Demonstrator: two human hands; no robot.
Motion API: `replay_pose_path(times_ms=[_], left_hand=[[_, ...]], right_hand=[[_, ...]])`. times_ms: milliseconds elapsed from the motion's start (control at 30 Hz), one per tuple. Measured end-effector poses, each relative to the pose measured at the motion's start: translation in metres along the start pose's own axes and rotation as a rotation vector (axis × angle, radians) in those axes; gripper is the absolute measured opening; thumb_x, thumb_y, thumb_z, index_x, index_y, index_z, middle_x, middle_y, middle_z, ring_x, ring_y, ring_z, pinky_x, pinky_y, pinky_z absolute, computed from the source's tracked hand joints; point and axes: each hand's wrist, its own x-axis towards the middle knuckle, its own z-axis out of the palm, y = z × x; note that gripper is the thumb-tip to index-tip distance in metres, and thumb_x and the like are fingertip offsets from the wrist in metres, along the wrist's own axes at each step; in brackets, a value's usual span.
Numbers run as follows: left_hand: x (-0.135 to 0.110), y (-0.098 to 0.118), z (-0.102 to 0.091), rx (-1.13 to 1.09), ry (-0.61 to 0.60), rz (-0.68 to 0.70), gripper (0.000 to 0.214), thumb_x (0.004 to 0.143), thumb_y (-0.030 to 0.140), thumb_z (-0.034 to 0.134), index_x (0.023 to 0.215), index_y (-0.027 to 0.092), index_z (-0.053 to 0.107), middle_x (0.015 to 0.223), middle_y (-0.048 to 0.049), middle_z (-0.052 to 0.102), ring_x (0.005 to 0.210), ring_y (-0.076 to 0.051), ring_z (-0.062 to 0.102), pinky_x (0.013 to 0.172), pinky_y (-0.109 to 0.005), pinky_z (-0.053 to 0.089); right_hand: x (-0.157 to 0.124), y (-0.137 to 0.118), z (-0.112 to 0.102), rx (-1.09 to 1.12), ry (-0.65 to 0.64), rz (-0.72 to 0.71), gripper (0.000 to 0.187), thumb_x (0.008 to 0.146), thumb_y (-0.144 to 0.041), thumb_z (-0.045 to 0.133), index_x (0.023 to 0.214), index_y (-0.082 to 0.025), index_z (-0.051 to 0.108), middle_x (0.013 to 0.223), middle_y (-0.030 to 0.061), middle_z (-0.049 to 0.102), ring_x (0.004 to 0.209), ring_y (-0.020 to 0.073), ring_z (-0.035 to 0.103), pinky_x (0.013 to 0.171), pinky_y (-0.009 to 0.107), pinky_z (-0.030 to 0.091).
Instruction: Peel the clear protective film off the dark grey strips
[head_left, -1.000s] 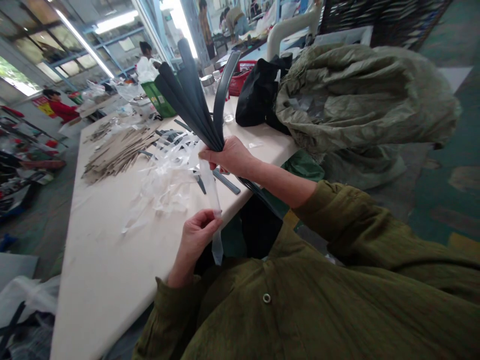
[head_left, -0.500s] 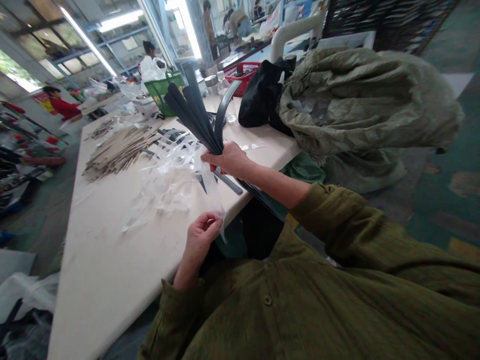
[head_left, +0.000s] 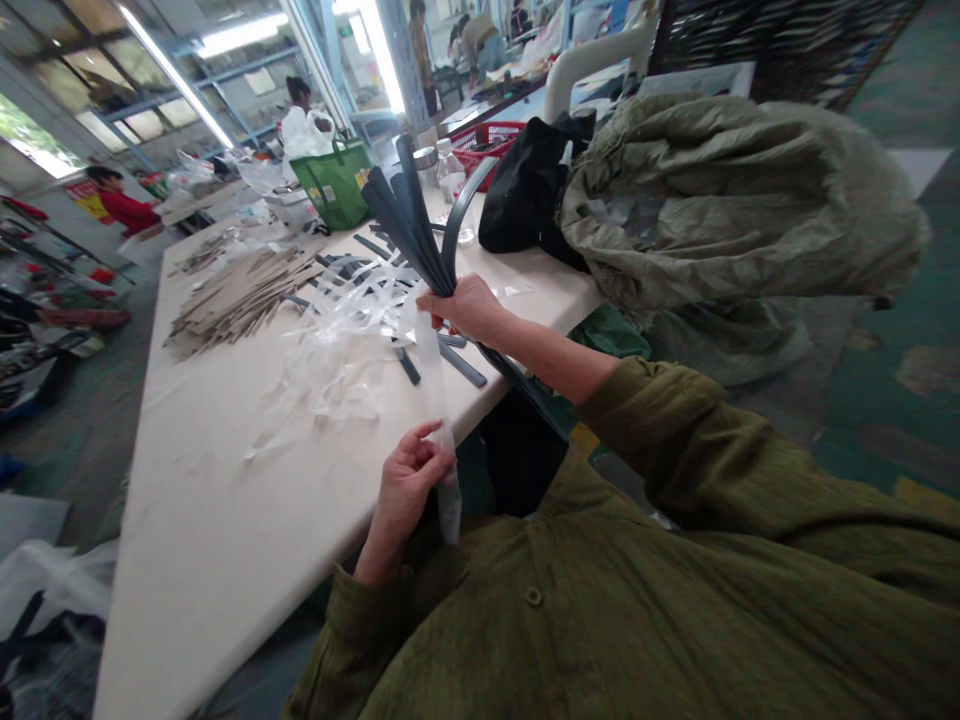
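Observation:
My right hand (head_left: 469, 305) is closed round a fanned bunch of long dark grey strips (head_left: 411, 222), held upright above the near edge of the white table (head_left: 210, 520). A clear plastic sleeve (head_left: 433, 380) hangs from the bunch down to my left hand (head_left: 409, 480). That hand pinches the sleeve's lower end just off the table's edge, close to my chest. More clear plastic sleeves (head_left: 341, 350) lie in a loose heap on the table left of my hands, with a few dark strips (head_left: 461, 365) among them.
A pile of brown card strips (head_left: 240, 290) lies farther back on the table. A green bag (head_left: 335, 185), a black bag (head_left: 525, 190) and a big olive sack (head_left: 720, 200) stand at the far end and right. Other people work at tables behind.
My right hand has carried the bunch of strips slightly to the right and farther away. The sleeve now hangs longer below my left hand's pinch.

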Motion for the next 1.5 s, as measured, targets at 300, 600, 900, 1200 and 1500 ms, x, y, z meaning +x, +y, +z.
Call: replay_pose_path(times_ms=[300,600,900,1200,1500], left_hand=[[-0.024,-0.008,-0.005,0.099,-0.19,-0.28,0.038,0.07,0.042,0.079,0.095,0.013,0.075,0.071,-0.0068,0.071,0.054,-0.012,0.057,0.052,-0.022,0.044],[-0.029,-0.013,-0.008,0.335,-0.379,-0.273,0.029,0.08,0.045,0.07,0.084,0.018,0.08,0.073,-0.0069,0.072,0.063,-0.017,0.059,0.06,-0.026,0.044],[-0.019,-0.011,-0.01,0.019,-0.036,-0.233,0.021,0.069,0.034,0.078,0.061,0.016,0.071,0.059,-0.0022,0.067,0.054,-0.011,0.054,0.056,-0.022,0.041],[0.019,0.006,0.009,-0.489,0.174,-0.121,0.044,0.054,0.046,0.09,0.066,0.016,0.06,0.062,0.0044,0.061,0.056,-0.008,0.057,0.059,-0.021,0.049],[0.04,0.014,0.049,-0.684,0.14,-0.212,0.032,0.067,0.04,0.085,0.08,0.018,0.067,0.075,0.0022,0.07,0.068,-0.01,0.066,0.065,-0.022,0.054]], right_hand=[[0.003,0.005,-0.004,-0.007,0.041,0.017,0.015,0.082,-0.017,0.064,0.069,-0.012,0.068,0.05,-0.0035,0.058,0.041,0.0072,0.048,0.038,0.014,0.039],[0.003,0.009,-0.003,0.031,0.0,0.035,0.013,0.084,-0.018,0.065,0.073,-0.012,0.068,0.051,-0.0047,0.058,0.039,0.0055,0.045,0.038,0.013,0.039],[-0.028,0.029,-0.013,0.095,-0.272,0.108,0.04,0.097,-0.048,0.051,0.085,-0.012,0.063,0.056,-0.002,0.061,0.034,0.006,0.042,0.034,0.015,0.038],[-0.165,0.054,-0.034,0.32,-0.51,0.16,0.059,0.089,-0.069,0.046,0.066,-0.016,0.057,0.055,-0.002,0.055,0.037,0.0063,0.04,0.04,0.019,0.033],[-0.231,0.088,-0.05,0.218,-0.336,0.431,0.04,0.081,-0.06,0.06,0.071,-0.022,0.064,0.056,-0.001,0.055,0.042,0.0117,0.047,0.041,0.023,0.037]])
